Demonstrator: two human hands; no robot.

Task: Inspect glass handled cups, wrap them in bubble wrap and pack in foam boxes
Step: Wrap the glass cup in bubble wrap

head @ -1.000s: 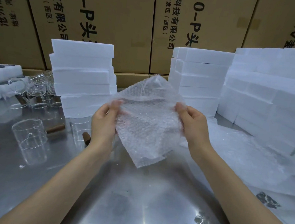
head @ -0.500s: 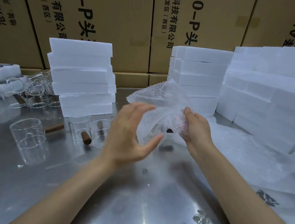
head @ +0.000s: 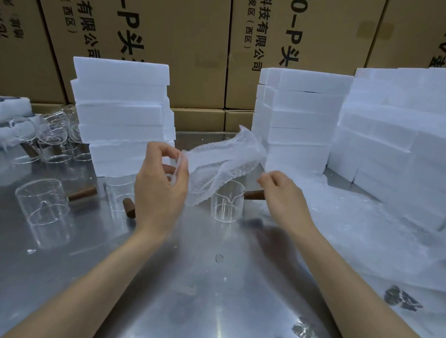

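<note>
Your left hand [head: 161,190] was raised above the steel bench [head: 179,298], thumb and fingers curled in to pinch the near edge of a bubble wrap sheet [head: 216,165]. The sheet hung crumpled in the air between your hands, its far end lifted toward the middle stack of foam boxes [head: 300,121]. Your right hand [head: 284,195] sat just right of the sheet with its fingers bent; whether they gripped the wrap or had let go could not be told from the head view.

Directly under the sheet stood a glass cup [head: 226,202], upright on the bench, with a pouring lip facing you and a brown wooden handle [head: 253,194] pointing right, partly hidden by your right hand. To the left, a second cup [head: 43,202] stood with its handle angled back and right, and another cup [head: 118,195] stood just behind your left hand, a brown handle tip showing beside it. More cups [head: 51,136] were grouped at the far left, beside a left stack of foam boxes [head: 119,112]. A wider bank of foam boxes [head: 406,130] filled the right side, with loose bubble wrap sheets [head: 371,234] spread on the bench in front of it. Printed cardboard cartons [head: 174,31] lined the back
</note>
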